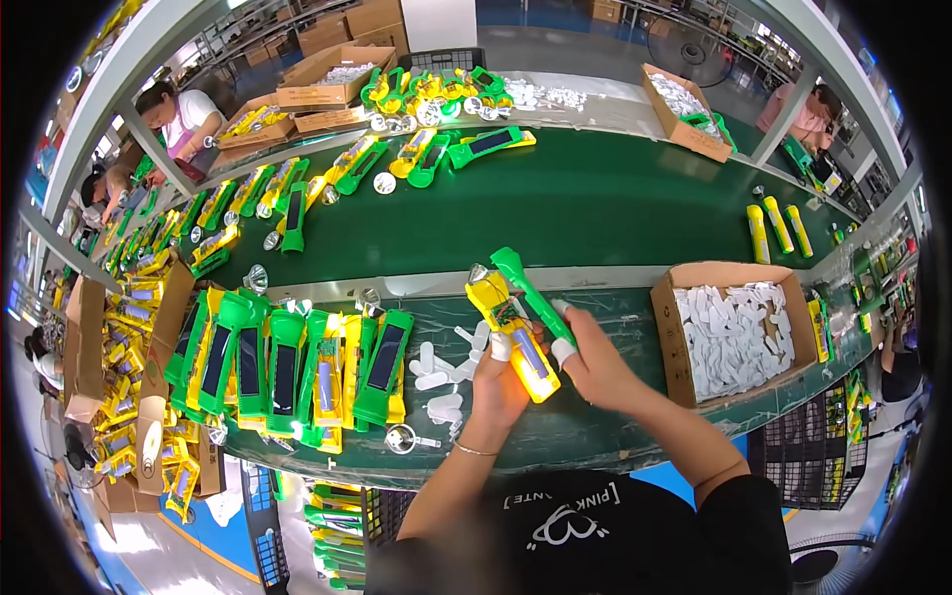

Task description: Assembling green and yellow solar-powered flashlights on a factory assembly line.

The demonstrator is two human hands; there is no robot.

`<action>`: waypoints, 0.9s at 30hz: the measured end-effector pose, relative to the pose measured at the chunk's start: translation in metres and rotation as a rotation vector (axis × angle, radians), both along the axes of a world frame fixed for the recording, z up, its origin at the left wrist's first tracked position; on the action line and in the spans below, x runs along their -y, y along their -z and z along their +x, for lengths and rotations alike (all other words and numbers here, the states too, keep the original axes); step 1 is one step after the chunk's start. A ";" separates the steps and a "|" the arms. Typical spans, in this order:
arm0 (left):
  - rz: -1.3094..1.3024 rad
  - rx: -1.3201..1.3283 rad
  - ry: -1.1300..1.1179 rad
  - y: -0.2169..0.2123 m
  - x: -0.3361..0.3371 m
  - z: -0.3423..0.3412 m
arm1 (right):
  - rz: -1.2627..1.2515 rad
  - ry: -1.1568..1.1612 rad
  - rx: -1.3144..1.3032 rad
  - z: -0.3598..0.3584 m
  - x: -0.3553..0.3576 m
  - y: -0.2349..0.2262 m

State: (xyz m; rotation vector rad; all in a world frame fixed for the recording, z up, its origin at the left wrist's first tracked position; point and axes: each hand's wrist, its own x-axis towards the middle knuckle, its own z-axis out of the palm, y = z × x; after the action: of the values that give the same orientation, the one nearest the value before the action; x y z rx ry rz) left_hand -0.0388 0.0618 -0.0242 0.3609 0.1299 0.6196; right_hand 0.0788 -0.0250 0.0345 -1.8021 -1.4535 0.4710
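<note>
Just right of the middle, my left hand [499, 389] is closed around a yellow flashlight housing half [535, 369]. A purple battery and thin wires show in its open body, and a reflector sits at its head. My right hand [602, 365] grips a green flashlight housing half [531, 288] by its lower end, tilted beside the yellow half. The two halves are side by side, their heads pointing away from me. White fingertip covers show on both hands. Loose white plastic pieces [436, 367] lie left of my left hand, near a reflector [400, 438].
Green-and-yellow flashlights [285, 362] with dark panels lie packed at the left. A carton [177, 327] there holds yellow halves. At the right stands a carton [661, 312] of white pieces. Across the green belt [595, 198] lie more flashlights. Other people work at far left and right.
</note>
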 end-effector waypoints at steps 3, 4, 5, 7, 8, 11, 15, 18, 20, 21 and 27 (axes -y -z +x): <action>-0.088 0.059 -0.026 -0.009 0.007 0.002 | 0.008 0.063 -0.169 -0.012 0.008 0.016; -0.117 0.106 0.000 -0.008 0.007 0.001 | 0.014 0.061 -0.227 -0.013 0.011 0.022; -0.121 0.099 0.008 -0.005 0.006 0.001 | 0.019 0.059 -0.286 -0.014 0.013 0.025; -0.159 0.074 0.028 0.003 0.005 0.000 | 0.008 0.074 -0.308 -0.017 0.017 0.022; -0.155 0.071 0.041 0.005 0.005 -0.001 | 0.021 0.055 -0.302 -0.020 0.018 0.023; -0.154 0.063 0.011 0.007 0.009 -0.002 | 0.049 0.049 -0.313 -0.022 0.018 0.020; -0.143 0.033 0.034 0.002 0.007 -0.003 | 0.084 0.008 -0.211 -0.020 0.018 0.019; 0.000 -0.052 -0.007 0.002 -0.002 -0.006 | 0.070 0.002 0.008 -0.018 0.014 0.020; 0.004 -0.110 -0.047 -0.001 -0.012 -0.018 | 0.110 -0.006 -0.076 -0.007 0.009 0.013; 0.018 -0.156 -0.082 -0.005 -0.020 -0.025 | 0.161 -0.008 -0.148 0.000 0.006 0.007; 0.211 -0.265 -0.422 -0.037 -0.062 -0.054 | 0.130 -0.166 0.151 0.015 -0.037 0.041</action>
State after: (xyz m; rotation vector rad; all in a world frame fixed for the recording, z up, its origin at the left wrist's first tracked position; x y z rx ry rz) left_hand -0.0928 0.1239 0.0128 0.6277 0.4033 1.0048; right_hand 0.0935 0.0116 -0.0062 -1.6508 -1.7070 0.3195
